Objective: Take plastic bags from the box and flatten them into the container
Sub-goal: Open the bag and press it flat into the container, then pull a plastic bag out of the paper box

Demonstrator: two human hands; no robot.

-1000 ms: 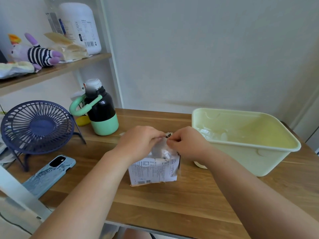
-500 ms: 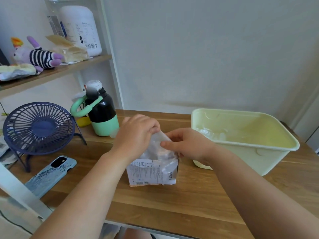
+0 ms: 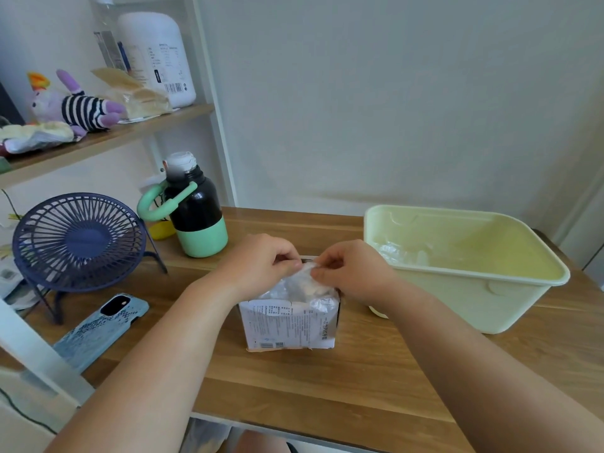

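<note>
Two hands, left hand (image 3: pixel 261 263) and right hand (image 3: pixel 356 273), grip pinching plastic bag (image 3: pixel 295 289) top | likely flimsy, slippery (hold edges) | container (image 3: pixel 457 302) 2 o'clock

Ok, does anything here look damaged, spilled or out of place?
Only the box looks rough: its top is torn open unevenly and its bottom front edge looks frayed. Nothing is spilled. The left hand and the right hand pinch a plastic bag above it, and the container stands level beside it.

Wooden counter (image 3: pixel 327 380) carrying box (image 3: pixel 287 325) centre, container (image 3: pixel 457 299) right; bottle (image 3: pixel 199 217), fan (image 3: pixel 78 240), phone (image 3: pixel 101 328) sitting left.
</note>
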